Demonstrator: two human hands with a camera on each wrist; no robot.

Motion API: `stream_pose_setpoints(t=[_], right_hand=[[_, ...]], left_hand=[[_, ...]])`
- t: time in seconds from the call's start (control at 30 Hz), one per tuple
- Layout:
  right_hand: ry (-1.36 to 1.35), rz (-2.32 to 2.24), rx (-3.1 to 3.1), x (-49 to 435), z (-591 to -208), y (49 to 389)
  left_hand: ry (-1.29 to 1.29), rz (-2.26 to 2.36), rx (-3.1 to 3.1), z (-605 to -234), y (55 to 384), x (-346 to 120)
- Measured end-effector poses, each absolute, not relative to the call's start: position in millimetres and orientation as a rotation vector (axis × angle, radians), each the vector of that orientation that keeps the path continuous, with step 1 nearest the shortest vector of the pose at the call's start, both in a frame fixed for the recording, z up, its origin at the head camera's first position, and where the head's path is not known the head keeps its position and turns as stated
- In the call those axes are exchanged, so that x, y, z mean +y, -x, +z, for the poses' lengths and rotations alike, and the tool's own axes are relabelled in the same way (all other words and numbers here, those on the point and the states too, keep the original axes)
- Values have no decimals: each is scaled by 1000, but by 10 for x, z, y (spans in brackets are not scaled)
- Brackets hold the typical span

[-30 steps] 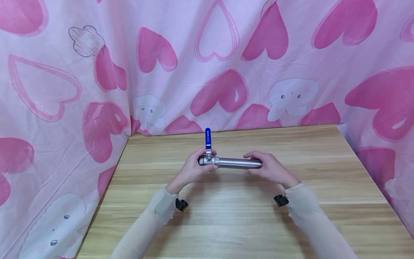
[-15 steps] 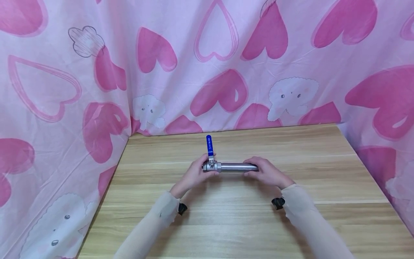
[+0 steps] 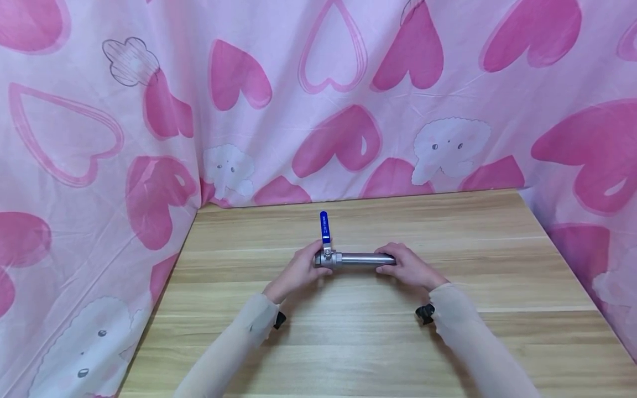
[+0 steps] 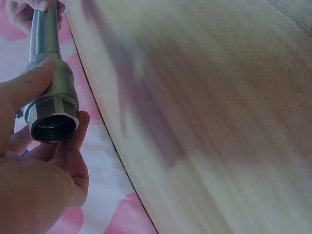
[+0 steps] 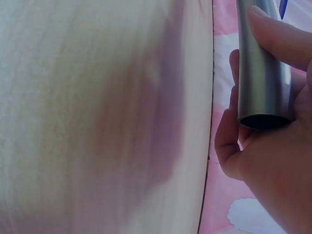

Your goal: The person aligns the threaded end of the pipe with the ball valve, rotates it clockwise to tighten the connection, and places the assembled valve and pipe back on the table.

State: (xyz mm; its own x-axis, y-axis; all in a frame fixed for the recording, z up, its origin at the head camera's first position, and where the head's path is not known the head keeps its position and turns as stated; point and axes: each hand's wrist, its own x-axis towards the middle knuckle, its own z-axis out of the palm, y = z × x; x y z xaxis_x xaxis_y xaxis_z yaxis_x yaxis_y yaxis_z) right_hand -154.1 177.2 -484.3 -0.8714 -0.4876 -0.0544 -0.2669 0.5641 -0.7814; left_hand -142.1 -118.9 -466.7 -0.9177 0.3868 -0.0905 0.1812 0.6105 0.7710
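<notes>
A metal ball valve [image 3: 327, 258] with a blue lever handle [image 3: 325, 227] is joined to a steel pipe [image 3: 360, 258]. The lever points away from me, square to the pipe. My left hand [image 3: 301, 266] grips the valve body, thumb on the near side; the left wrist view shows the valve's threaded open end [image 4: 53, 127]. At the pipe's other end my right hand [image 3: 409, 265] holds it between thumb and fingers, and the right wrist view shows the hollow pipe end [image 5: 265, 121]. Both hands hold the piece level above the table, apart from it.
Beneath lies a wood-grain table [image 3: 348, 342], with shadows of the hands on it. A pink curtain [image 3: 278, 138] with hearts hangs along the back and both sides. Each wrist wears a small black camera mount, such as the right mount [image 3: 425, 314].
Both hands have brought the valve and pipe slightly nearer to me and lower in the head view. The lever now leans a little to the left. Neither hand has let go.
</notes>
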Motion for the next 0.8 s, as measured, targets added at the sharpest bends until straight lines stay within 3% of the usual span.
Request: stream_pose_setpoints(t=[0.8], right_hand=[[573, -1191, 2552, 1653, -5039, 1564]], left_hand=[[-533, 1083, 2624, -4881, 1448, -1311]])
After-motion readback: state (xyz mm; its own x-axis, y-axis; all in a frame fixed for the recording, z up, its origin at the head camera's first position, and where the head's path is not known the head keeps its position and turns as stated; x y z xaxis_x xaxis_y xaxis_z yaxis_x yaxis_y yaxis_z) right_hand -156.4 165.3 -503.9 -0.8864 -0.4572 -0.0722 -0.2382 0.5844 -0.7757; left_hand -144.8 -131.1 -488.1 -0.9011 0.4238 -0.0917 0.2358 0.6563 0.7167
